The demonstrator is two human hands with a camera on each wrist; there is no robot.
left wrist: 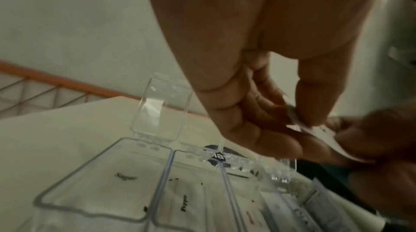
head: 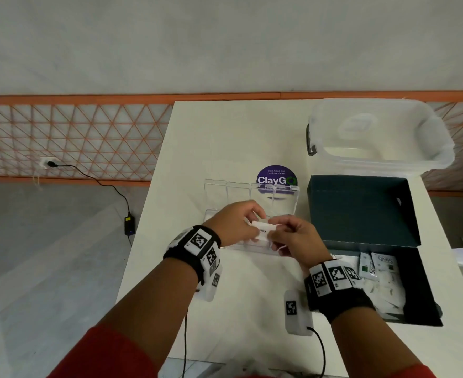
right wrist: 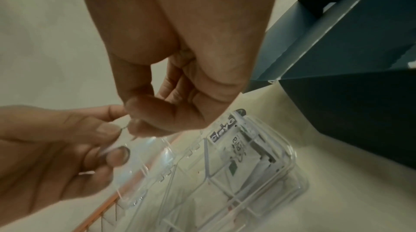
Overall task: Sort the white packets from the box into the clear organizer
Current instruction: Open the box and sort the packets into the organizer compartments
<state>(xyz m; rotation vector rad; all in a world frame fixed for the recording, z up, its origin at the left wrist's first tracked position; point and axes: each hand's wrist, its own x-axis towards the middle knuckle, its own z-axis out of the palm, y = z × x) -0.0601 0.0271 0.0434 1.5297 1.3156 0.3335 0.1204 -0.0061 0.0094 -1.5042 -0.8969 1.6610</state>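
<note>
Both hands meet above the clear organizer (head: pixel 287 197), whose lids stand up. My left hand (head: pixel 238 223) and right hand (head: pixel 287 236) pinch the same small stack of white packets (head: pixel 261 227) between fingers and thumbs. In the left wrist view the packets (left wrist: pixel 324 134) show between the fingertips, over compartments (left wrist: pixel 94 179) labelled Sugar and Pepper that hold packets. The right wrist view shows the organizer (right wrist: pixel 281 164) below the hands with a Stevia packet (right wrist: pixel 236 146) in its end compartment. The dark box (head: pixel 421 282) at the right holds several more white packets (head: pixel 383 271).
A large translucent plastic tub (head: pixel 377 135) stands at the table's back right. A round purple ClayGo sticker (head: pixel 276 177) lies behind the organizer. The box's open lid (head: pixel 361 211) rises right of the organizer. A tagged white device (head: pixel 297 313) with a cable lies near the front edge.
</note>
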